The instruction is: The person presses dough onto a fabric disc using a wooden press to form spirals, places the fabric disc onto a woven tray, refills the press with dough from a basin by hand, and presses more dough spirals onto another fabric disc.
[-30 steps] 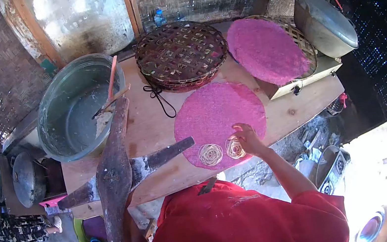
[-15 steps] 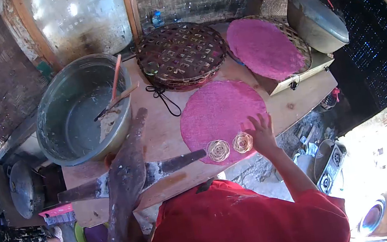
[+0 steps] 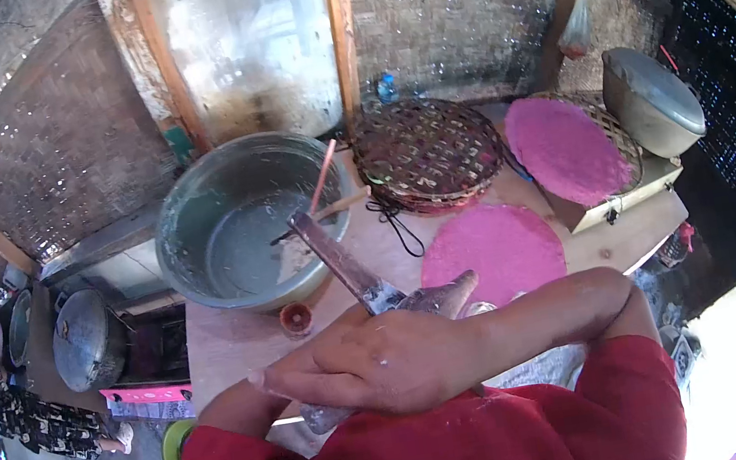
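Note:
A dark wooden cross-shaped tool (image 3: 345, 267) is held low over the table's front edge; its middle is hidden by my arms. My right hand (image 3: 388, 362) lies across it, palm down, its visible fingers stretched to the left. Beneath it, my left forearm reaches inward and my left hand is hidden. One bar end shows right of my hands, another below them. A round pink mat (image 3: 491, 245) lies on the table, its front edge behind my right forearm. Only a sliver of pale coiled strands (image 3: 480, 307) shows there.
Left on the table (image 3: 224, 347) stands a large basin (image 3: 171, 250) with sticks across its rim. A small reddish cup (image 3: 296, 319) sits before it. Stacked woven trays (image 3: 427, 150), another pink mat (image 3: 565, 148) and a lidded pot (image 3: 653, 97) line the back. A person's patterned clothing (image 3: 44, 421) shows at left.
My right hand has moved left from beside the pale coils and now crosses over my left arm. The wooden tool has shifted right and turned. The view has swung left, and the small cup has come into sight.

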The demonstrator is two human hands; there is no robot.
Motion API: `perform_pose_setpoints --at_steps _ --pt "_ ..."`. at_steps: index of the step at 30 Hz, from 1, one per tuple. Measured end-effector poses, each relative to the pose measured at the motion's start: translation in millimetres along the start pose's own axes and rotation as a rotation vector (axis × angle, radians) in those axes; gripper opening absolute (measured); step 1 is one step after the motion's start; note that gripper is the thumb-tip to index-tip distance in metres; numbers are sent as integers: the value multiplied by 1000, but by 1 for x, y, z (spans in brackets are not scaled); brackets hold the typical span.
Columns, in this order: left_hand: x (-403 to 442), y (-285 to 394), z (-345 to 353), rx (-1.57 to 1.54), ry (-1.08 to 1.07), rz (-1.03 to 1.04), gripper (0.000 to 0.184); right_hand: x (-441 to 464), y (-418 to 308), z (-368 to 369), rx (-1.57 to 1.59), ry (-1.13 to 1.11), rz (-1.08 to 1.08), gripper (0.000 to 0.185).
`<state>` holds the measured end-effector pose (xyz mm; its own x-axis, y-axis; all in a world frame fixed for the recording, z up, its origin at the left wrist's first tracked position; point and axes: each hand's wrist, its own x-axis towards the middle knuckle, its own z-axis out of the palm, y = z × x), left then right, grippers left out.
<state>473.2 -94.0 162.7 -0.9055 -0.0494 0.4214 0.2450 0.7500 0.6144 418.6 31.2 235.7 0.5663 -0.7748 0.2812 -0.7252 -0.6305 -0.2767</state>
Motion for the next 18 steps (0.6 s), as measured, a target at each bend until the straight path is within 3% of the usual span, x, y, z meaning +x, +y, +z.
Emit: perform_pose_setpoints --at_steps 1,3,6,8,9,10,12,13,14,16,17,18 --pt "-1 1 -11 37 -5 9 20 8 5 -1 -12 -1 -18 57" --pt "-4 1 -33 102 -6 17 20 24 20 -6 59 326 -72 47" --pt "-12 -8 -68 167 50 -8 21 58 27 -48 35 369 -96 45" --pt "-25 -21 -93 136 162 -86 21 71 32 -75 128 370 251 47" --pt "-35 -32 -106 71 253 -153 21 71 44 -85 121 438 221 41" --pt "-48 -45 -118 -89 368 -241 21 72 59 -92 146 638 170 34" --pt "-85 -93 -143 -1119 687 -337 27 74 91 -107 152 1036 44 21" --pt "-91 -104 -148 -1444 754 -343 28 71 88 -122 416 1147 197 17" --pt "-97 -115 -153 -1765 850 -343 30 70 104 -126 511 1277 121 14" --pt "-104 -126 -149 -545 755 -558 40 78 147 -120 706 1516 10 7" --pt "-92 -112 -147 -545 760 -560 40 84 167 -113 741 1646 0 6" --pt "-64 -84 -145 -708 876 -258 39 93 181 -99 872 1746 10 6"
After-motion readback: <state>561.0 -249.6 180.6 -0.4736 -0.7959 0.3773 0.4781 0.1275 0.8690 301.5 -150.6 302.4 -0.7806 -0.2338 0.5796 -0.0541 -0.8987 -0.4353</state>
